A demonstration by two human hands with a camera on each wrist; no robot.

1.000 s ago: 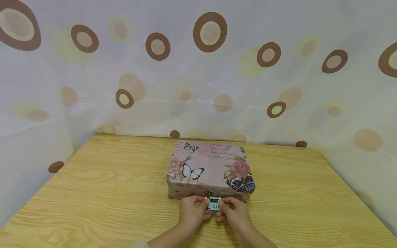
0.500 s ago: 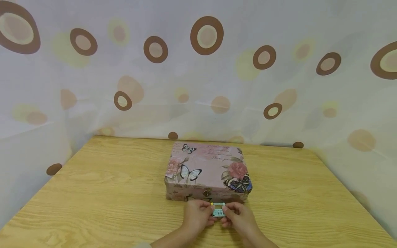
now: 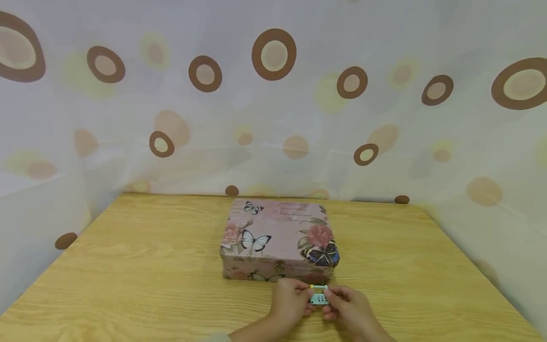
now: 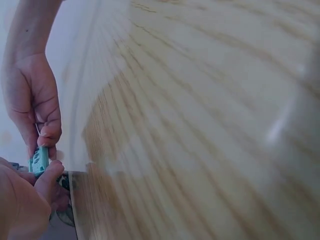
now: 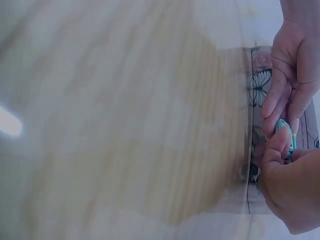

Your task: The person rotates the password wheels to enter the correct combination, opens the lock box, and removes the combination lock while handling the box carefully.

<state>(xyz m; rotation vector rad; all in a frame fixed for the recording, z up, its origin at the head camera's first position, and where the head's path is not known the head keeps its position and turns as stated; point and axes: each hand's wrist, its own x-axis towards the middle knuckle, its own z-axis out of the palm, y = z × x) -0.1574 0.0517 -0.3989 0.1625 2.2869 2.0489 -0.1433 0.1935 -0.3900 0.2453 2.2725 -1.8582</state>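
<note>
A small mint-green combination padlock (image 3: pixel 319 299) with number dials is held between both hands, just in front of the box's right front part. My left hand (image 3: pixel 289 302) pinches its left end, and my right hand (image 3: pixel 351 308) pinches the right end with thumb and fingers. Behind them lies a pink box (image 3: pixel 273 237) with butterflies and roses, its lid down. The brass clasp (image 3: pixel 279 266) on its front carries no padlock. In the left wrist view the padlock (image 4: pixel 38 161) shows between the fingertips of both hands; in the right wrist view fingers partly cover it.
The box stands on a wood-grain table (image 3: pixel 149 266). A pale curtain (image 3: pixel 239 114) with brown rings and dots hangs along the back and both sides of the table.
Both hands have drawn the padlock away from the box's clasp, toward the front and right. The clasp, partly behind the padlock earlier, now shows fully. The view has shifted slightly.
</note>
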